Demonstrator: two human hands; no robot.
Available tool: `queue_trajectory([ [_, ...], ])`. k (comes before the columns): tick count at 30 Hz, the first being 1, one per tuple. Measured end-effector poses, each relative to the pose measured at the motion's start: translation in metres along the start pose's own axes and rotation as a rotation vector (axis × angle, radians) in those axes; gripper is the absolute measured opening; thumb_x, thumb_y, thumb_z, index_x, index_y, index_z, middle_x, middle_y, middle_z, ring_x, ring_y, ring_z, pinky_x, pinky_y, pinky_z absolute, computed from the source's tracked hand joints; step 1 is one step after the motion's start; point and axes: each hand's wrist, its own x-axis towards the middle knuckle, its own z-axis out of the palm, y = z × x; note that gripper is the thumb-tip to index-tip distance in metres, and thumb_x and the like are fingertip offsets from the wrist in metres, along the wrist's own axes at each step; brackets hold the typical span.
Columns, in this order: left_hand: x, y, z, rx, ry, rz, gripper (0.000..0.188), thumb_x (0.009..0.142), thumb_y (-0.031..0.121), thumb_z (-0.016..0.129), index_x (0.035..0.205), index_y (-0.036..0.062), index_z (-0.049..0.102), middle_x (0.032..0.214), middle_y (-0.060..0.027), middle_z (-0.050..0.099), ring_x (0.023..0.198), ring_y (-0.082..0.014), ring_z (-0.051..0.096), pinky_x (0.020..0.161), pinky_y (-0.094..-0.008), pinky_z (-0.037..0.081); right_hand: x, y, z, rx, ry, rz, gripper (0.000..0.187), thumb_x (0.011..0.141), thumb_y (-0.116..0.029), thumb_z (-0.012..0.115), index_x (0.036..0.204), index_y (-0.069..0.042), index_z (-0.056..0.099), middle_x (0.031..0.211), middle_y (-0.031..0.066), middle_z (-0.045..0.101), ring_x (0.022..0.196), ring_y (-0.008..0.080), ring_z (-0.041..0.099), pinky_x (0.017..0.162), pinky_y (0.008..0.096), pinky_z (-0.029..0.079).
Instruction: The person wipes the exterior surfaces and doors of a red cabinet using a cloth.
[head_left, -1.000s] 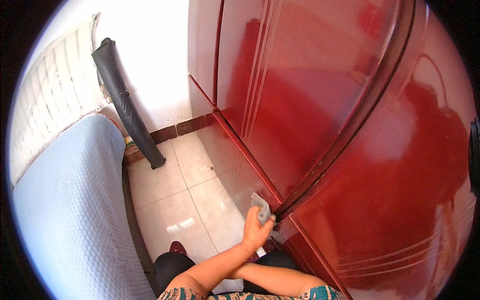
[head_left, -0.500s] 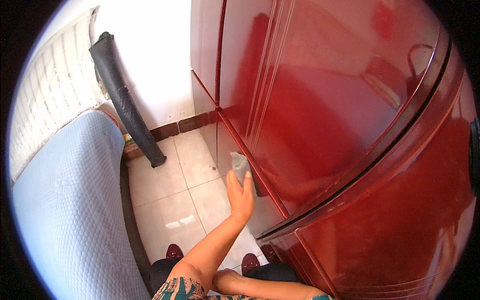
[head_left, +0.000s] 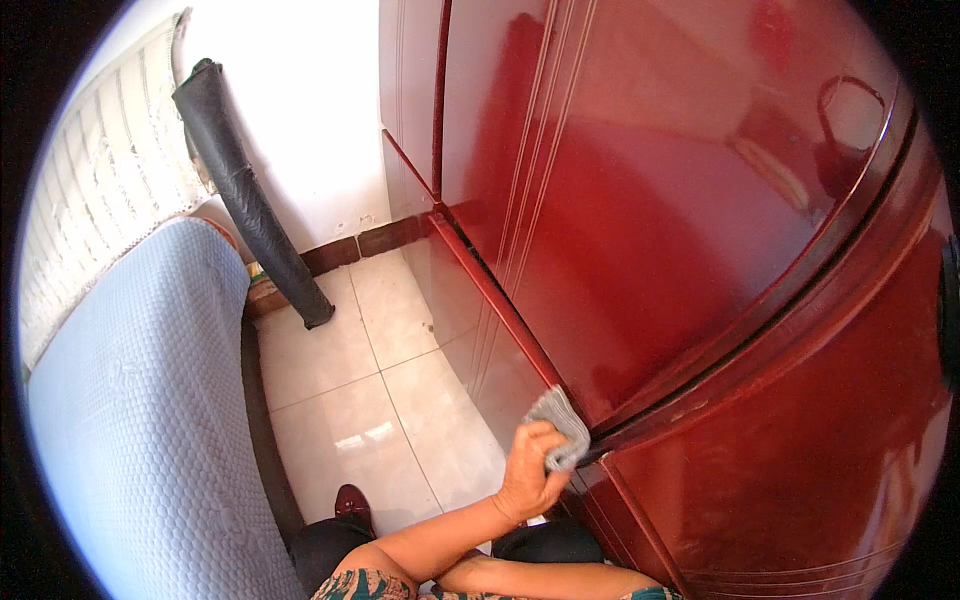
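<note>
My left hand [head_left: 530, 472] has its fingers closed around a crumpled grey cloth [head_left: 560, 430]. It presses the cloth to the lower ledge of the glossy dark red wardrobe [head_left: 640, 290], close to the corner where the ledge meets a dark gap. My right forearm [head_left: 560, 578] lies across my lap at the bottom of the view. My right hand [head_left: 462, 572] is tucked behind the left forearm, so its fingers are hidden.
A bed with a light blue quilted cover [head_left: 150, 400] runs along the left. A rolled black sheet [head_left: 245, 190] leans against the white wall [head_left: 310, 120]. Pale floor tiles [head_left: 340, 400] lie between bed and wardrobe. One dark red shoe [head_left: 352, 503] shows below.
My left hand has moved the cloth along the wardrobe's lower ledge, toward me and to the right. The view has shifted slightly, and the second shoe is now mostly hidden.
</note>
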Motion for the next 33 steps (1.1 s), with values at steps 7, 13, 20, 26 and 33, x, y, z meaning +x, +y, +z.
queue_trajectory([
  [7,0.077,-0.055,-0.016,0.151,0.365,-0.324,0.028,0.088,0.011,0.055,0.111,-0.0022,0.048,0.107,-0.0193,0.044,0.100,-0.0345,0.045,0.089,-0.0395,0.038,0.016,0.001,0.006,-0.245,0.057,0.088,0.035,0.084,-0.024,0.051,0.111,-0.004,0.056,0.114,0.0214,0.059,0.100,0.0372,0.061,0.086,0.0464,0.047],
  [13,0.047,-0.032,-0.003,0.096,0.223,-0.185,0.042,0.086,0.004,0.052,0.127,-0.0046,0.044,0.114,-0.0177,0.041,0.110,-0.0310,0.041,0.099,-0.0369,0.031,0.005,-0.002,-0.011,-0.136,0.020,0.112,0.041,0.085,-0.025,0.047,0.119,-0.005,0.054,0.125,0.0215,0.053,0.109,0.0375,0.056,0.093,0.0455,0.043],
  [20,0.042,-0.022,-0.003,0.069,0.163,-0.101,0.052,0.088,0.004,0.045,0.138,-0.0042,0.035,0.145,-0.0216,0.022,0.135,-0.0351,0.023,0.111,-0.0409,0.018,0.012,-0.004,-0.010,-0.150,-0.067,0.149,0.043,0.085,-0.023,0.046,0.123,-0.004,0.052,0.127,0.0211,0.053,0.110,0.0372,0.055,0.092,0.0451,0.044],
  [26,0.124,-0.083,-0.028,-0.010,0.191,-0.223,0.060,0.099,0.031,0.035,0.144,-0.0034,0.018,0.152,-0.0218,0.010,0.142,-0.0331,0.007,0.114,-0.0389,0.008,0.013,0.005,0.001,-0.356,0.096,0.011,0.031,0.085,-0.021,0.053,0.111,-0.004,0.051,0.100,0.0225,0.060,0.085,0.0388,0.064,0.069,0.0502,0.050],
  [33,0.195,-0.129,-0.071,-0.340,0.195,-0.557,0.069,0.098,0.051,0.025,0.147,0.0049,0.015,0.152,-0.0137,0.015,0.141,-0.0267,0.012,0.114,-0.0367,0.012,0.014,0.012,0.007,-0.390,0.164,-0.101,0.037,0.085,-0.032,0.056,0.108,-0.003,0.048,0.092,0.0194,0.059,0.078,0.0375,0.063,0.062,0.0482,0.049],
])
